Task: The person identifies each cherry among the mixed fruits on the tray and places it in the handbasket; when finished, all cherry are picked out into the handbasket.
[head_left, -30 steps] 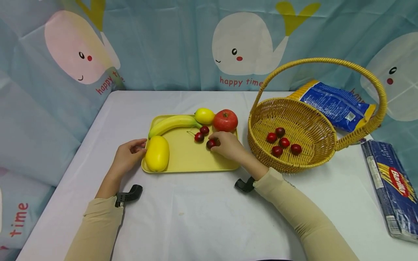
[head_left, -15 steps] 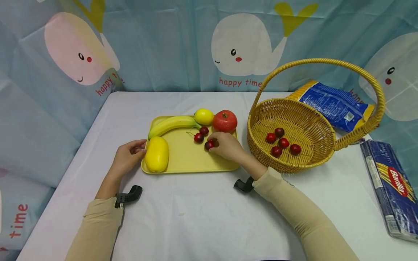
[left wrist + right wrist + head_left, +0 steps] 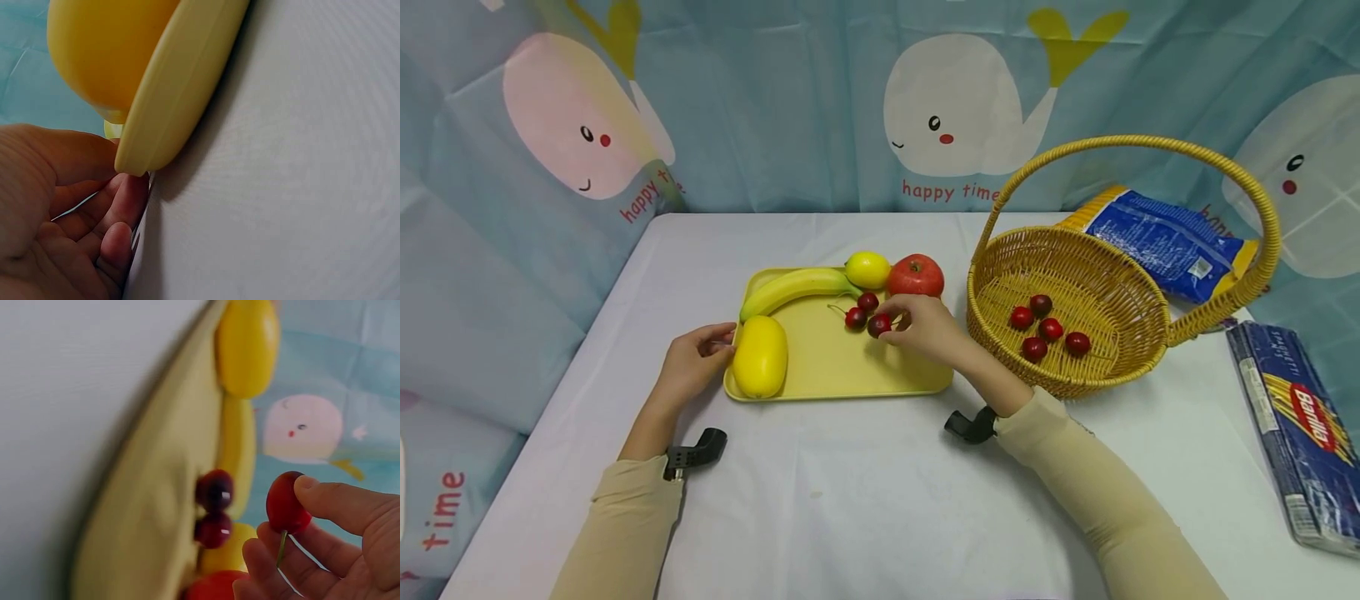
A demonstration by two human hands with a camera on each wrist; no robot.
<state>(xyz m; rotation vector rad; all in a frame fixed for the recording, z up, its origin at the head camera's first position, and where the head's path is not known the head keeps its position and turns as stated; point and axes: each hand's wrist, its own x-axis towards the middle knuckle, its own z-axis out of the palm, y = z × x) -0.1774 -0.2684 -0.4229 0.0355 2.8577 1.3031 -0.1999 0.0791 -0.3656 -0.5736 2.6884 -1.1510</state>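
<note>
A blue whale-print curtain (image 3: 775,108) hangs behind the yellow tray (image 3: 820,358), which lies on a white-covered desk (image 3: 820,500). Right of the tray stands a wicker basket (image 3: 1045,379); a blue bag (image 3: 1165,237) lies farther right and back from the tray, and a Barilla pack (image 3: 1296,425) well to its right. The left hand (image 3: 692,367) pinches the tray's left rim between thumb and fingers; the right hand (image 3: 925,329), over the tray's right half, pinches a cherry by thumb and fingertips. Along the tray's back lies a banana (image 3: 797,285), at its left end an oblong yellow fruit (image 3: 760,357), in its back right corner a round red fruit (image 3: 916,277), with a lemon (image 3: 868,270) just beside. Smallest, five cherries (image 3: 1034,349) lie in the basket right of the tray, two cherries (image 3: 855,318) on the tray right of centre, and the held cherry (image 3: 287,503) is raised above the tray, its stem hanging down.
</note>
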